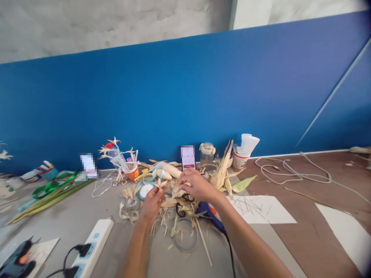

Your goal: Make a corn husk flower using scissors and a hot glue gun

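Note:
My left hand (153,201) is closed in a pinch on a small pale dried-husk flower (160,185), whose petals stand up from the fingertips. To its right, over the pile of corn husk scraps (173,190), hangs my right hand (196,183), fingers pinched together; what they hold, if anything, is too small to make out. A light-blue ribbon spool (145,190) lies just beyond my left hand. Black scissor handles (180,210) poke out of the scraps below the hands. Partly behind my right forearm rests a dark blue glue gun (213,219).
A wire coil (185,247) lies in front of the scraps. A paper cup (132,172), a phone (189,162), a lidded jar (206,156) and another cup (240,160) stand along the blue partition. Thin sticks lie on white paper (278,210). A power strip (100,235) is front left.

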`<state>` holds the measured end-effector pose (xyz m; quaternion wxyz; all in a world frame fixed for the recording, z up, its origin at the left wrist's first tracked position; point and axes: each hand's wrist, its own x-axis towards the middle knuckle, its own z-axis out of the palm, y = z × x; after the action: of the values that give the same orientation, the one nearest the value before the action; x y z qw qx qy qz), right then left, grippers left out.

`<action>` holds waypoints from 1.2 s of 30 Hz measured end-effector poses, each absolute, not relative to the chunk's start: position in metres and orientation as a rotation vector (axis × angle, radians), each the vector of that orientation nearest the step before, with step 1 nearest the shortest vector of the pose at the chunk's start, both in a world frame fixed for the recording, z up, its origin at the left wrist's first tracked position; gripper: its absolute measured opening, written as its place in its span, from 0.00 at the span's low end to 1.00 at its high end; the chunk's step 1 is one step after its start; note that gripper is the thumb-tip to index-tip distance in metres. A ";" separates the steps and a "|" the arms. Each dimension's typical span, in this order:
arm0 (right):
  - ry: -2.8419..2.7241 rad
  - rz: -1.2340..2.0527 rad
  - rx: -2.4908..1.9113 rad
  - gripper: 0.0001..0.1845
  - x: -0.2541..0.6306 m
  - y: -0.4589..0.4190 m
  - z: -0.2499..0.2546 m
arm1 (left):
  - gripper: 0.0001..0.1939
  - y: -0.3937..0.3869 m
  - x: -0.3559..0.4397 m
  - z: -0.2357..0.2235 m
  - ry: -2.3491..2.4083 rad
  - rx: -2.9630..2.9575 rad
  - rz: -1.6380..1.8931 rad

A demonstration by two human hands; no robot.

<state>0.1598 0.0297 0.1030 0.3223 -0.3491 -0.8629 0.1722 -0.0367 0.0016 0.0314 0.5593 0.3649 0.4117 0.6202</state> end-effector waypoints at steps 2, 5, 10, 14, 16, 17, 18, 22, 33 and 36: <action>-2.331 0.496 -0.822 0.05 0.160 0.028 0.104 | 0.14 -0.001 -0.037 0.031 0.986 0.934 1.297; -2.343 0.535 -0.776 0.06 0.154 0.027 0.101 | 0.15 -0.005 -0.035 0.029 0.967 1.044 1.137; -2.098 0.643 -0.827 0.08 0.146 0.032 0.094 | 0.14 -0.007 -0.030 0.028 0.951 1.067 1.171; -1.526 0.690 -1.046 0.12 0.150 0.033 0.087 | 0.15 -0.002 -0.027 0.032 0.981 0.861 1.419; -1.510 0.828 -1.111 0.10 0.146 0.027 0.082 | 0.16 0.001 -0.026 0.033 0.973 0.749 1.533; -1.607 0.910 -1.103 0.11 0.142 0.022 0.079 | 0.16 0.002 -0.025 0.033 0.967 0.706 1.579; -1.704 1.000 -1.086 0.12 0.137 0.017 0.075 | 0.16 0.003 -0.023 0.033 0.963 0.674 1.615; -1.805 0.901 -1.122 0.08 0.109 0.001 0.058 | 0.17 0.002 -0.014 0.031 0.960 0.653 1.646; -1.489 1.305 -1.006 0.09 0.113 0.021 0.030 | 0.18 0.003 -0.016 0.018 1.084 0.805 1.610; -1.428 1.348 -0.988 0.10 0.113 0.024 0.027 | 0.18 0.003 -0.015 0.018 1.084 0.773 1.653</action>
<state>0.1126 0.0238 0.0268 0.4544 -0.4002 -0.5787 0.5462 -0.0152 0.0034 0.0183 0.4878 0.3181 0.4460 0.6797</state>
